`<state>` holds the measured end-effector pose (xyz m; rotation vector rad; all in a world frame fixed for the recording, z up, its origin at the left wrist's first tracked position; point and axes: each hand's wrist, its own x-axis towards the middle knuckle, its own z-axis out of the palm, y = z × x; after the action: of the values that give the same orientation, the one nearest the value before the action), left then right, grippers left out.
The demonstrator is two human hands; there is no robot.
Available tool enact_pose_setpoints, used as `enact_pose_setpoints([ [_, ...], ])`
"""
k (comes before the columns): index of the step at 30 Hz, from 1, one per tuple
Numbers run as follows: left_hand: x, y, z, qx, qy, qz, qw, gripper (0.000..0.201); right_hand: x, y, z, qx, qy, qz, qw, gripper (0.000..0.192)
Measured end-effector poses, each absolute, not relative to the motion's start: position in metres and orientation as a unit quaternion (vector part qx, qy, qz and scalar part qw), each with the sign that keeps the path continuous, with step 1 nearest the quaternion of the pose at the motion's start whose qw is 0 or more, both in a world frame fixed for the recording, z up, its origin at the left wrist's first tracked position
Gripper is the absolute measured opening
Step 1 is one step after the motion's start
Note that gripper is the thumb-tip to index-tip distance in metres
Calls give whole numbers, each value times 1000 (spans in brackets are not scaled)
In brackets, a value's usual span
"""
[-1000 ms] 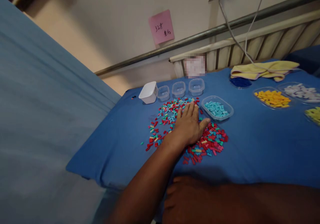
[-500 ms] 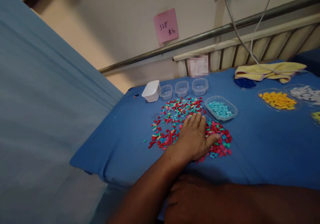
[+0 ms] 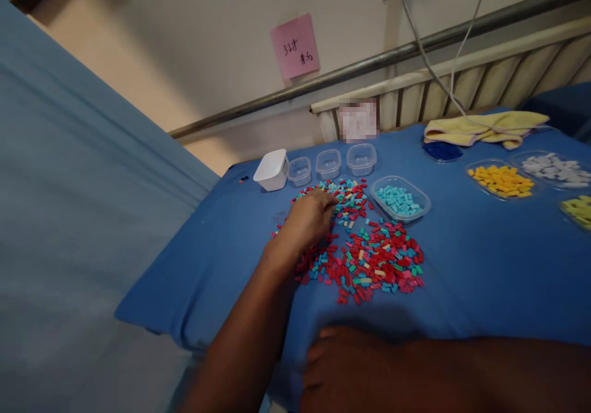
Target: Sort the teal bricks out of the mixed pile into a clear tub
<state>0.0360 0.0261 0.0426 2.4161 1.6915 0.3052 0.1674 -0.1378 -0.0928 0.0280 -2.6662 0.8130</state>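
My left hand is over the left part of a spread of small plastic bricks, mostly red, light blue and green, with a few cream ones. Its fingers are bent and drawn together among the bricks; the fingertips are partly hidden, so I cannot make out what they hold. My right hand rests low at the near edge of the blue-covered table, dark and in shadow. Its fingers look curled in, and the inside of the hand is hidden. Right of the spread stands a clear tub of light blue bricks.
Behind the bricks stand a white tub and three small clear tubs, the middle one among them. At right are yellow bricks, white bricks, and a yellow cloth. A blue curtain hangs at left.
My left hand lay flat and spread on the right part of the bricks; now it is further left with fingers bent. Bricks beneath it have come into view. My right hand stays low.
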Motion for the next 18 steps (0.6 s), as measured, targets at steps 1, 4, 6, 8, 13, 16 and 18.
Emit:
enact_pose_setpoints([
  [1, 35, 30, 41, 815, 562, 91, 103, 28, 165, -138, -96, 21, -946, 273, 175, 10],
  [4, 40, 30, 33, 827, 544, 47, 134, 25, 158, -139, -103, 46, -954, 245, 170, 11],
  [6, 44, 26, 29, 828, 546, 23, 126, 25, 155, -139, -106, 52, -954, 241, 171, 12],
  [8, 44, 24, 26, 824, 555, 12, 114, 25, 154, -138, -107, 59, -954, 237, 174, 13],
  [13, 36, 24, 26, 826, 551, 6, 118, 19, 158, -136, -100, 69, -953, 233, 179, 15],
  [16, 33, 25, 26, 823, 556, 8, 117, 19, 161, -134, -87, 64, -951, 258, 160, 18],
  [18, 31, 25, 25, 817, 564, 9, 119, 17, 163, -134, -79, 68, -946, 277, 152, 19],
])
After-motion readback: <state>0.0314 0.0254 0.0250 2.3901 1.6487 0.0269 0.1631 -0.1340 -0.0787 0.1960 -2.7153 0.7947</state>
